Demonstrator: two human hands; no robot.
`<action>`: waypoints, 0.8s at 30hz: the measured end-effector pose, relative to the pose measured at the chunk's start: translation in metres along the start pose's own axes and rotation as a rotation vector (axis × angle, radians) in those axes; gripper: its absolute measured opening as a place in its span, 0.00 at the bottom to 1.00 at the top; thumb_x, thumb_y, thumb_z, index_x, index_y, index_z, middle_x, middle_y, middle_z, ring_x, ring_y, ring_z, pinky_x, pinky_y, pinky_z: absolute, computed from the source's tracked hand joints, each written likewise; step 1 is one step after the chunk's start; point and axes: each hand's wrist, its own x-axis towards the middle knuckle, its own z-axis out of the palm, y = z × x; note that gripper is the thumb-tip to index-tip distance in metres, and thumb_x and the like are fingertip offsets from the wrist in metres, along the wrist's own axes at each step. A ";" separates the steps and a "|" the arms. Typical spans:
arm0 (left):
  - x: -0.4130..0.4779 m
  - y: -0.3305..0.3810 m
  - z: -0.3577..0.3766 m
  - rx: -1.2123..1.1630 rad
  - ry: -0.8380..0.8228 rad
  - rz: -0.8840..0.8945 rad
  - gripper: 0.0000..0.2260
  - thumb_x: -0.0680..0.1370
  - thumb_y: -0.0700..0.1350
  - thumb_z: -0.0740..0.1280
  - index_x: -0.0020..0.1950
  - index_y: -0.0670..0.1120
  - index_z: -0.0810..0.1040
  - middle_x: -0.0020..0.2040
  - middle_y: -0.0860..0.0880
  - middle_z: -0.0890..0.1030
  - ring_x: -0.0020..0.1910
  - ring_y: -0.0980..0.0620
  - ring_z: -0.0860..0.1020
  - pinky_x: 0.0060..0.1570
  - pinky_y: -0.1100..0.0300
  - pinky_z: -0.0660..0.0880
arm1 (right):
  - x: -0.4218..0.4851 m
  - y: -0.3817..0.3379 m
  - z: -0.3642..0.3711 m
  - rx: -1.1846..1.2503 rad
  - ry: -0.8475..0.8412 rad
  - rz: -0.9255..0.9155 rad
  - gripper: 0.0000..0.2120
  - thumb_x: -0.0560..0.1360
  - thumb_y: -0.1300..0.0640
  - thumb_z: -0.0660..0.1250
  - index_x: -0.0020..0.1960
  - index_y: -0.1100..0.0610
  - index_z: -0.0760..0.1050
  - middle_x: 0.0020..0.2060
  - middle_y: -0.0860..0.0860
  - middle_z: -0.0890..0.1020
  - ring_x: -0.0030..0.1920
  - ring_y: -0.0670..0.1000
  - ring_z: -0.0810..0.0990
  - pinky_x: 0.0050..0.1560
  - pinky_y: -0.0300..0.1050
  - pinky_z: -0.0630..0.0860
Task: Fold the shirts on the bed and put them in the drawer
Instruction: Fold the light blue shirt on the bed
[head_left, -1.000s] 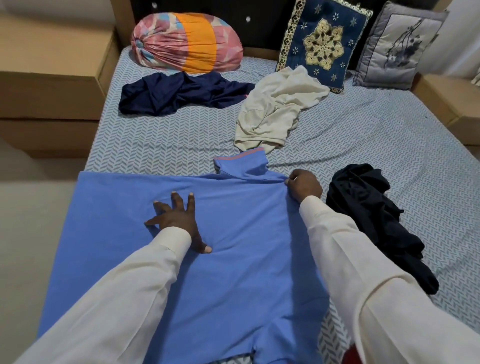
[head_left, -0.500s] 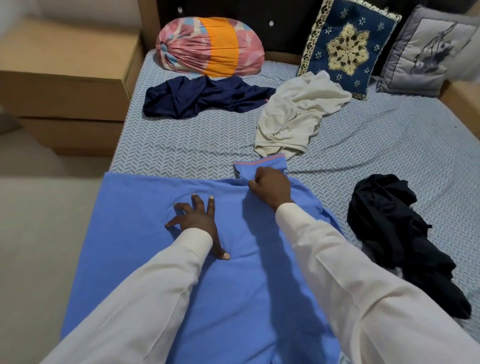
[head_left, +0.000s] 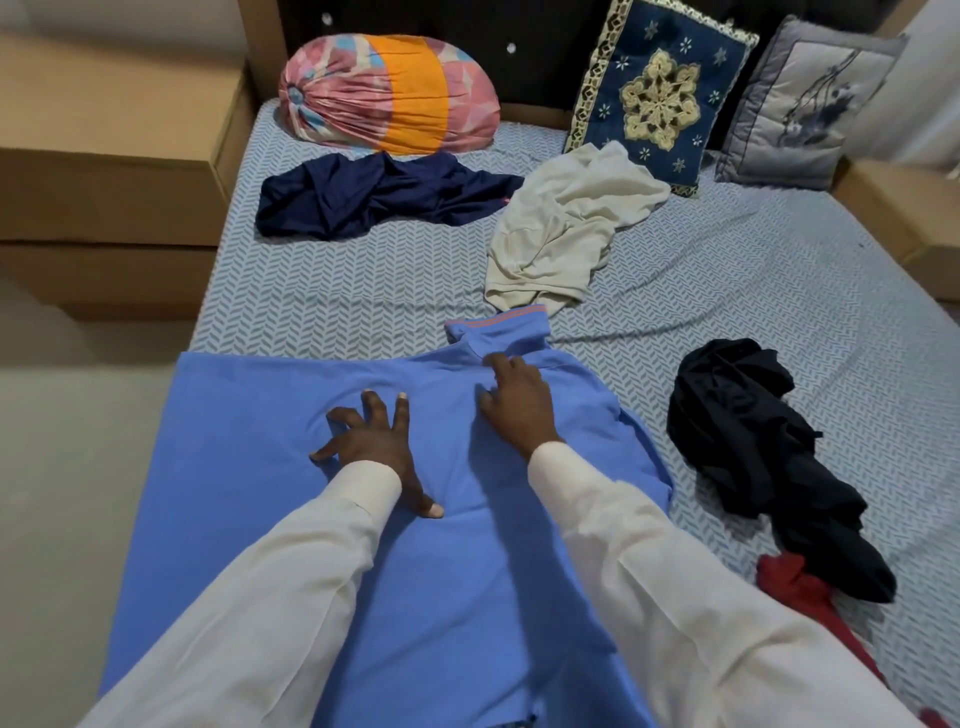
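A light blue polo shirt (head_left: 249, 467) lies spread face down on the near part of the bed (head_left: 779, 291), its left side hanging past the bed's edge. Its right side is folded in over the middle. My left hand (head_left: 371, 441) presses flat on the shirt's centre with fingers spread. My right hand (head_left: 519, 405) rests on the folded-in part just below the collar (head_left: 498, 332), fingers laid out on the cloth. Crumpled on the bed lie a navy shirt (head_left: 374, 197), a beige shirt (head_left: 561, 234), a black garment (head_left: 748, 431) and a red one (head_left: 795, 582).
A pink and orange bolster (head_left: 389, 93), a blue patterned cushion (head_left: 660, 98) and a grey cushion (head_left: 800, 104) lean at the headboard. Wooden units stand left (head_left: 104, 156) and right (head_left: 909, 208) of the bed. Floor lies to the left.
My right hand carried the shirt's right shoulder leftward over the middle and now lies on the fold below the collar. My left hand kept pressing the centre.
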 end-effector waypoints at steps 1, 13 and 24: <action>0.000 0.000 0.001 -0.008 0.004 0.005 0.73 0.52 0.74 0.76 0.77 0.54 0.27 0.78 0.44 0.33 0.75 0.28 0.45 0.57 0.26 0.69 | -0.020 0.008 -0.004 -0.011 0.002 0.027 0.16 0.72 0.51 0.64 0.59 0.53 0.74 0.49 0.57 0.80 0.52 0.63 0.78 0.49 0.55 0.74; -0.045 -0.012 0.041 0.069 0.282 0.073 0.43 0.72 0.73 0.61 0.80 0.53 0.51 0.79 0.44 0.54 0.74 0.35 0.58 0.64 0.39 0.67 | -0.207 0.109 -0.048 0.131 -0.046 0.403 0.13 0.70 0.57 0.66 0.55 0.51 0.78 0.47 0.54 0.82 0.52 0.60 0.81 0.50 0.52 0.78; -0.147 -0.037 0.163 -0.182 0.515 0.512 0.19 0.75 0.61 0.65 0.59 0.49 0.74 0.48 0.48 0.73 0.45 0.43 0.75 0.39 0.54 0.73 | -0.278 0.140 -0.062 0.372 -0.067 0.804 0.19 0.74 0.41 0.67 0.51 0.57 0.74 0.52 0.60 0.81 0.53 0.62 0.80 0.47 0.50 0.72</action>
